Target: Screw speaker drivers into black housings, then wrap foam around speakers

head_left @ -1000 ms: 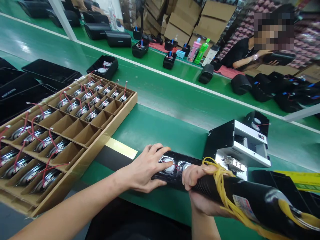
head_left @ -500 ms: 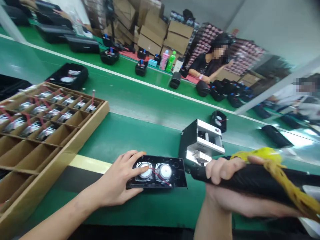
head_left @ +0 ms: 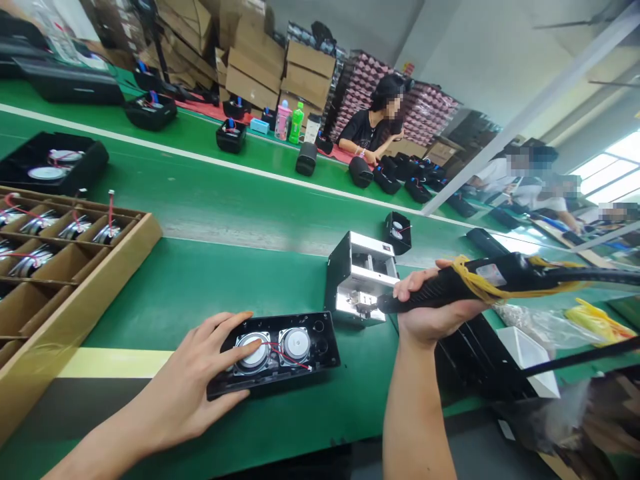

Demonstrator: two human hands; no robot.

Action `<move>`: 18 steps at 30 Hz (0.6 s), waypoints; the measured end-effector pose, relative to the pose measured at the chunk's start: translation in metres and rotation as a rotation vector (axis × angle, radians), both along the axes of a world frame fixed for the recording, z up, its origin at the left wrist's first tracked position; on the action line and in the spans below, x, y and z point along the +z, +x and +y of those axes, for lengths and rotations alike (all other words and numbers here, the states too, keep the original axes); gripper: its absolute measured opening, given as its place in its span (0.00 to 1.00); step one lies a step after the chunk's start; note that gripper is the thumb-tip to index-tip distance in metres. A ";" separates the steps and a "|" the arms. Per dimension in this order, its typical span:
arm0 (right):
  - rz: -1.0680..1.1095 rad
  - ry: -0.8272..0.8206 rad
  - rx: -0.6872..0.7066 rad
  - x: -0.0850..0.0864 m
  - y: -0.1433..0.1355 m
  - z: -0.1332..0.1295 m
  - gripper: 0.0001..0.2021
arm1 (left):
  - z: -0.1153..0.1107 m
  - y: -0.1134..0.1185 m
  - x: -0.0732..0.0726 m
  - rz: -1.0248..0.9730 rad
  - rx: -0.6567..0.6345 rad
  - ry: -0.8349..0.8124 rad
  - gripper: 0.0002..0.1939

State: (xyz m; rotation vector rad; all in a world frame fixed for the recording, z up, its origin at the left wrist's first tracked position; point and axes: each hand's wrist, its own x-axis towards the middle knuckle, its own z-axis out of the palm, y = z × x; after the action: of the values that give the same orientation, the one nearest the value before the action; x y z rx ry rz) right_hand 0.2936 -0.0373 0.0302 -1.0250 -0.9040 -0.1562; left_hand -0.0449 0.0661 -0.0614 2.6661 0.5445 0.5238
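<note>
My left hand (head_left: pixel 205 373) grips the left end of a black speaker housing (head_left: pixel 327 340), thumb along its near edge and a finger resting on one driver. Two round speaker drivers (head_left: pixel 295 343) sit in that housing, with a red wire and small white plug across them. In my right hand (head_left: pixel 430 313) is a black electric screwdriver (head_left: pixel 450 283), held nearly level with yellow bands round its body. Its tip points left into the front of a black-and-silver screw feeder (head_left: pixel 345 273); whether it touches a screw I cannot make out.
A cardboard tray (head_left: pixel 135 250) of speaker drivers with red leads stands at left. Behind it lies a larger black housing (head_left: pixel 95 157). A smaller black housing (head_left: pixel 399 233) sits behind the feeder. Beyond the white line, a co-worker (head_left: pixel 367 130) sits among more housings. A white bin (head_left: pixel 530 360) is at right.
The screwdriver has swung round from the blurred near right, its tip now at the feeder's front. My left hand remains on the housing, now tilted slightly differently. The camera view has turned right.
</note>
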 end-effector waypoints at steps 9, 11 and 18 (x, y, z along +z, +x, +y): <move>0.010 -0.031 0.024 -0.007 -0.006 -0.002 0.37 | 0.002 -0.002 0.004 0.072 -0.019 0.018 0.25; 0.013 -0.042 0.027 -0.008 -0.009 -0.006 0.38 | 0.003 -0.004 0.007 0.092 -0.025 0.025 0.27; 0.052 -0.024 0.124 0.003 -0.023 -0.023 0.40 | 0.007 -0.017 0.012 0.141 -0.047 0.000 0.34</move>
State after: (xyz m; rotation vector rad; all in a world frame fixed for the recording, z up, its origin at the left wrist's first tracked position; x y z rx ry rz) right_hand 0.2702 -0.0608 0.0331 -0.9883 -0.9212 -0.0149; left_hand -0.0617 0.0734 -0.0496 2.7227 0.5203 0.3248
